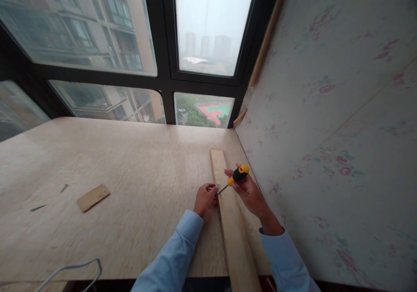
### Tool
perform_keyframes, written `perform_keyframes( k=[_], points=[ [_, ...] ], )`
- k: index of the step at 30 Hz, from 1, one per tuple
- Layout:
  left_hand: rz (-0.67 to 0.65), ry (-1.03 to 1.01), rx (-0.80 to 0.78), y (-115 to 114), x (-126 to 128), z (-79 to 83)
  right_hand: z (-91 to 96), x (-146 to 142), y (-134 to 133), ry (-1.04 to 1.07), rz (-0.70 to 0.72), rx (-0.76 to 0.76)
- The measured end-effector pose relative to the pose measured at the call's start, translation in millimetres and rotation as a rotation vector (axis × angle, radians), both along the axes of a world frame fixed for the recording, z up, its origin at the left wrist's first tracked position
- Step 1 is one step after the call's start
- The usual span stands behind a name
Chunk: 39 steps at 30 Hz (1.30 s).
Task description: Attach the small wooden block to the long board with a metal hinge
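Note:
A screwdriver with a yellow and black handle is in my right hand, its shaft slanting down to the left. The tip meets a small metal piece at the left edge of a long wooden board. Closed fingers of my left hand pinch that small piece against the board's edge; its exact kind is too small to make out. The board lies lengthwise on the marble-look sill, its near end sticking out past the front edge.
A small wooden plate with holes lies on the sill at left, near a screw and a thin dark pointed piece. A pale cable loops at the front left. Floral wallpapered wall rises close on the right; windows stand behind.

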<state>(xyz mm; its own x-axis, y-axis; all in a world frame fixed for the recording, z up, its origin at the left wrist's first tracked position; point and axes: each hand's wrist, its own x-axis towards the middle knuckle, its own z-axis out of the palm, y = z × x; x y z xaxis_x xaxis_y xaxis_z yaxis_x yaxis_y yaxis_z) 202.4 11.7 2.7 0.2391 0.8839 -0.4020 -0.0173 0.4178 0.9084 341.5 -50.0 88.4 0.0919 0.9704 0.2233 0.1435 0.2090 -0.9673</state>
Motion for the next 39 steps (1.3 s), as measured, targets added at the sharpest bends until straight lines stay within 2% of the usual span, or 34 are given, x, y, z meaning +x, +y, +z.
perform_keyframes(
  k=[2,4,6,7,9,14,17,19,22,24,26,31,34,36,39],
  points=[
    [-0.001,0.004,-0.003,-0.6,0.1,1.1,3.0,1.5,1.4,-0.096,-0.077,-0.029],
    [-0.005,0.001,0.0,-1.0,0.0,2.0,5.0,0.6,5.1,-0.259,-0.232,-0.034],
    [-0.012,-0.003,0.005,-0.9,0.1,1.6,4.8,-2.4,9.0,-0.392,-0.359,-0.004],
    [-0.014,-0.003,0.009,-0.6,0.1,0.8,3.9,-4.3,10.4,-0.412,-0.379,0.019],
    [-0.011,0.003,0.01,0.4,0.4,-1.6,1.0,-7.5,11.0,-0.339,-0.312,0.05],
    [-0.002,0.011,0.006,1.9,1.0,-6.7,0.1,-8.4,3.2,0.03,-0.043,0.035],
    [-0.003,0.012,0.007,1.3,1.0,-5.9,5.9,-6.0,0.1,0.043,-0.01,0.012],
    [-0.002,0.009,0.001,0.5,0.9,-4.1,9.1,-5.2,1.5,-0.083,-0.101,-0.008],
    [-0.001,0.004,-0.005,-0.8,1.0,-1.0,9.3,-6.2,7.6,-0.383,-0.407,-0.015],
    [0.0,0.008,0.004,-1.7,1.0,0.9,6.1,-7.7,11.5,-0.489,-0.538,-0.01],
    [0.003,0.016,0.011,-2.4,0.9,2.1,1.9,-8.9,12.6,-0.454,-0.501,0.012],
    [-0.001,0.029,0.006,-2.7,0.8,1.9,-1.9,-6.2,0.3,-0.076,-0.115,0.046],
    [-0.002,0.023,0.007,-2.4,0.8,-0.1,2.9,-2.5,-6.6,0.021,0.0,0.003],
    [-0.003,0.012,0.003,-2.1,0.8,-1.4,7.3,-1.5,-6.0,-0.049,-0.066,-0.024],
    [-0.006,-0.002,0.007,-2.1,0.4,-2.1,12.2,-2.9,1.5,-0.323,-0.36,-0.03]
  ],
)
